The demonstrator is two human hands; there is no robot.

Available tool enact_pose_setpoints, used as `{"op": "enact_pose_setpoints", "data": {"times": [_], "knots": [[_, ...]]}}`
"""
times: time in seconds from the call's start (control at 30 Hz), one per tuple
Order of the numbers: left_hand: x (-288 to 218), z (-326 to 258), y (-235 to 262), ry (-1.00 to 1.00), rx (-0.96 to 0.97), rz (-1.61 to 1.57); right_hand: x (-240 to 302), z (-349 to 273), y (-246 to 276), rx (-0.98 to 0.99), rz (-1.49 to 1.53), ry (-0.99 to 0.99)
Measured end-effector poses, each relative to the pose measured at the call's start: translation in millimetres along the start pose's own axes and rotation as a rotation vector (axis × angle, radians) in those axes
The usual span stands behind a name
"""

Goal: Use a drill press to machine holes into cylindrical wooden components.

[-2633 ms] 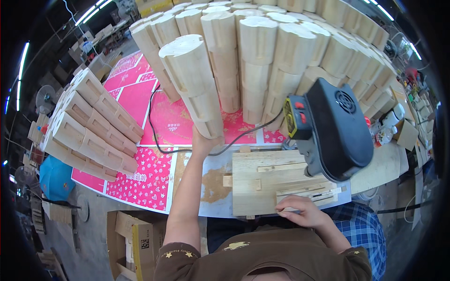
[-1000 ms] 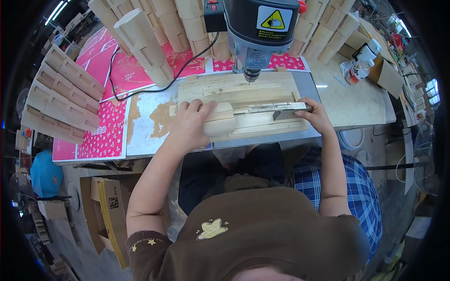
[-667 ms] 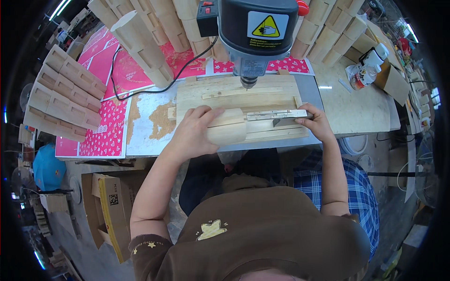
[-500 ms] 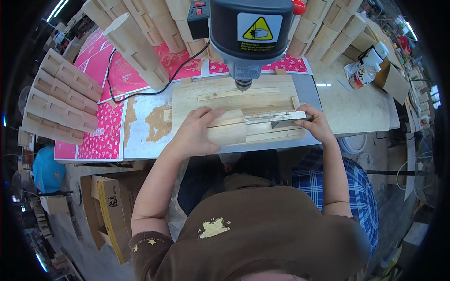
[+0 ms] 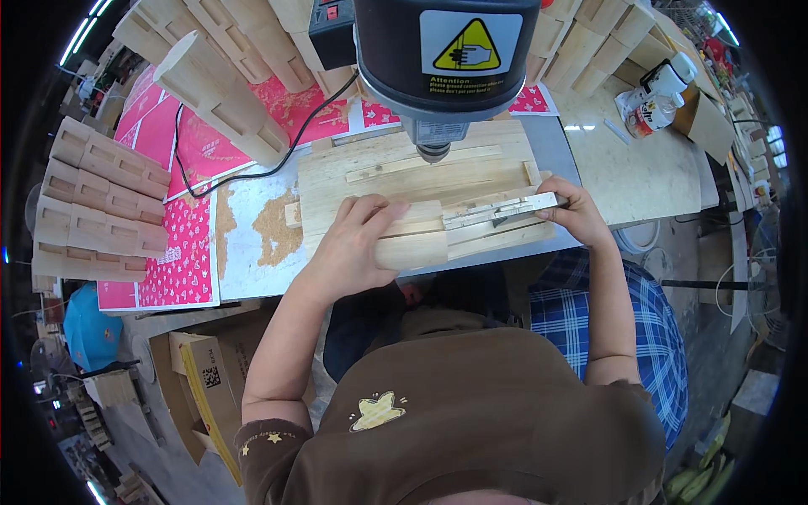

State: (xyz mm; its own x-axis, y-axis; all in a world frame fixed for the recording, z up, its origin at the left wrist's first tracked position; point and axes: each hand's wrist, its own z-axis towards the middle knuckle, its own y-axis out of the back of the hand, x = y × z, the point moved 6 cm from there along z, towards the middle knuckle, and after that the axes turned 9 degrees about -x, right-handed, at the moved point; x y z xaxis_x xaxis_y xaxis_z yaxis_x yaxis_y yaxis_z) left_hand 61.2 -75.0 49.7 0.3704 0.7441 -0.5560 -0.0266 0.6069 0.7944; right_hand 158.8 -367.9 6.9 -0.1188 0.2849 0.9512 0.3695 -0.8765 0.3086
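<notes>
My left hand (image 5: 358, 244) is closed over the left end of a pale wooden cylinder piece (image 5: 417, 248), which lies on a wooden base board (image 5: 328, 181). At the piece's right end, a narrow whitish bar (image 5: 505, 210) with dark markings reaches toward it. My right hand (image 5: 576, 212) pinches the far end of this bar, fingers and thumb closed on it. Whether the bar goes into the piece or only meets it, I cannot tell. Above the board hangs a drill press head (image 5: 446, 59), its chuck (image 5: 433, 151) pointing down just behind the bar.
Carved wooden pieces (image 5: 101, 206) stand stacked at the left, and a taller one (image 5: 219, 97) leans behind. A black cable (image 5: 290, 151) curls across pink printed sheets (image 5: 181, 252). Sawdust (image 5: 278, 231) lies beside the board. A bottle (image 5: 656, 114) stands at right; a carton (image 5: 215, 379) sits below.
The whole view has shifted slightly, with the drill head looking larger. Both hands keep their hold; the bar is tilted a little more, its right end higher.
</notes>
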Motion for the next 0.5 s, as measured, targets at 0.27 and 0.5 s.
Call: {"op": "enact_pose_setpoints", "data": {"times": [0.27, 0.5], "knots": [[-30, -1, -22, -0.095, -0.273, -0.081, 14, -5, -37, 0.03, -0.149, 0.044], [26, -45, -60, 0.25, -0.632, -0.271, 40, -16, -39, -0.271, -0.672, 0.419]]}}
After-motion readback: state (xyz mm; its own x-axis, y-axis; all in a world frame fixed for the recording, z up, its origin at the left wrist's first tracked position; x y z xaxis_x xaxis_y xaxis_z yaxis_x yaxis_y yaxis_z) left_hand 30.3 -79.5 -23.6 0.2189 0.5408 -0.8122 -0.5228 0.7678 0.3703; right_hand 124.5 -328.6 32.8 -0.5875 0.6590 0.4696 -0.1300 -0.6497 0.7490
